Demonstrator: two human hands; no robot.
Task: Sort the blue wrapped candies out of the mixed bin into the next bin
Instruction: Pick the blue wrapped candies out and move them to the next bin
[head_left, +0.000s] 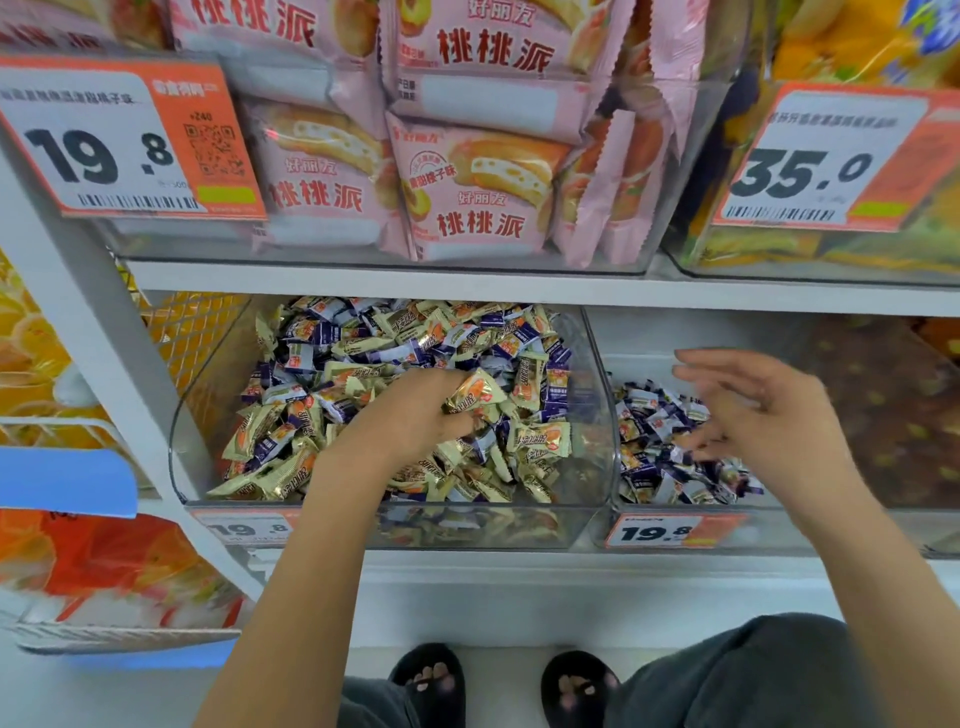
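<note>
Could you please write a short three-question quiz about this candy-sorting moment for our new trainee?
1. True or false: the left hand is down among the candies in the mixed bin.
2. The right hand is: A) gripping the price tag; B) open over the next bin; C) touching the pink packets above.
3. Which colour wrappers fill the next bin?

Key:
1. True.
2. B; its fingers are spread, though blurred.
3. Mostly blue and white candies, few or no gold ones.
</note>
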